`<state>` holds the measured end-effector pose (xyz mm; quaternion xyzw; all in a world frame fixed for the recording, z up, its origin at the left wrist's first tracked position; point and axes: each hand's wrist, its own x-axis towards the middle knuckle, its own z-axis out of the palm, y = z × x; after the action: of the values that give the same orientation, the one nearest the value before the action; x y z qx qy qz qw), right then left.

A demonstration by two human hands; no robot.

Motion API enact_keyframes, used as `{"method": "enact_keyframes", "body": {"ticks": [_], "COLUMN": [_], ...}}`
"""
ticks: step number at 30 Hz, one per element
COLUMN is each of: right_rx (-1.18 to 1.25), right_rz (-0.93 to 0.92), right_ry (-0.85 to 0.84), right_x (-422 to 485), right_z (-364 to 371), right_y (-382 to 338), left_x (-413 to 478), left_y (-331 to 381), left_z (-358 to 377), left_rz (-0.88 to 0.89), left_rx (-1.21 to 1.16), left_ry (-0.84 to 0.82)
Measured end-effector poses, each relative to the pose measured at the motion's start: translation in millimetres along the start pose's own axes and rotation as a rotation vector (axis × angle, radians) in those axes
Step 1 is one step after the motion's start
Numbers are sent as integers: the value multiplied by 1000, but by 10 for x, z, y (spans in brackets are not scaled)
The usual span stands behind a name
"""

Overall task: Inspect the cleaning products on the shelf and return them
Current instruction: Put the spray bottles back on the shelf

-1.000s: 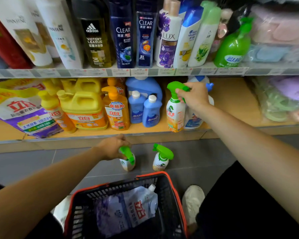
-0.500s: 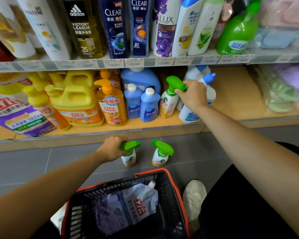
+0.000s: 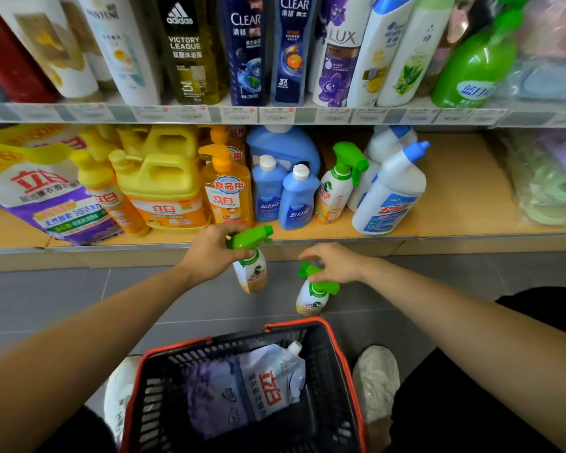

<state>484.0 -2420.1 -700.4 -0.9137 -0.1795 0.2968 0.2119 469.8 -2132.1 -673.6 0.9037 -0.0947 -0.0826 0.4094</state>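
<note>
Three white spray bottles with green trigger heads are in view. One spray bottle [image 3: 337,188] stands on the lower shelf [image 3: 464,197] between the small blue bottles and a white toilet cleaner [image 3: 389,194]. My left hand [image 3: 209,253] grips the neck of a second spray bottle [image 3: 252,274] and holds it tilted above the floor, in front of the shelf edge. The third spray bottle [image 3: 309,300] stands on the grey floor. My right hand [image 3: 335,263] rests over its green head with fingers spread and loosely bent, not closed round it.
A black basket with a red rim [image 3: 342,354] sits on the floor between my shoes and holds a white refill pouch [image 3: 258,387]. Yellow and orange detergent bottles [image 3: 164,191] fill the lower shelf's left. Shampoo bottles line the upper shelf [image 3: 275,114].
My right hand let go of the spray bottle on the shelf and came down onto the one on the floor. My left hand lifted its spray bottle off the floor toward the shelf.
</note>
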Motion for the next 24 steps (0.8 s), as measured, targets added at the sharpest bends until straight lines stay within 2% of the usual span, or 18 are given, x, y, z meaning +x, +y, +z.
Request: {"method": "enact_keyframes", "body": {"ticks": [4, 8, 11, 13, 16, 20, 24], "right_rx": [-239, -260, -23, 178, 415, 518, 616], "right_rz": [-27, 69, 243, 316, 326, 332, 325], "right_ry": [-89, 11, 71, 15, -113, -174, -157], "right_x": [132, 180, 148, 87, 6, -121, -310], "right_z": [24, -18, -74, -119, -184, -159, -155], "right_y": [-44, 28, 186, 277, 366, 386, 403], "left_x": [-32, -34, -34, -25, -1, 53, 110], "left_y": [134, 200, 234, 244, 273, 354, 481], "left_z": [-125, -194, -185, -168, -130, -85, -65], "left_rz": [17, 0, -4, -3, 1, 8, 31], "left_rx": [-38, -63, -25, -2, 24, 37, 10], "left_ry": [72, 83, 78, 55, 19, 2, 7]}}
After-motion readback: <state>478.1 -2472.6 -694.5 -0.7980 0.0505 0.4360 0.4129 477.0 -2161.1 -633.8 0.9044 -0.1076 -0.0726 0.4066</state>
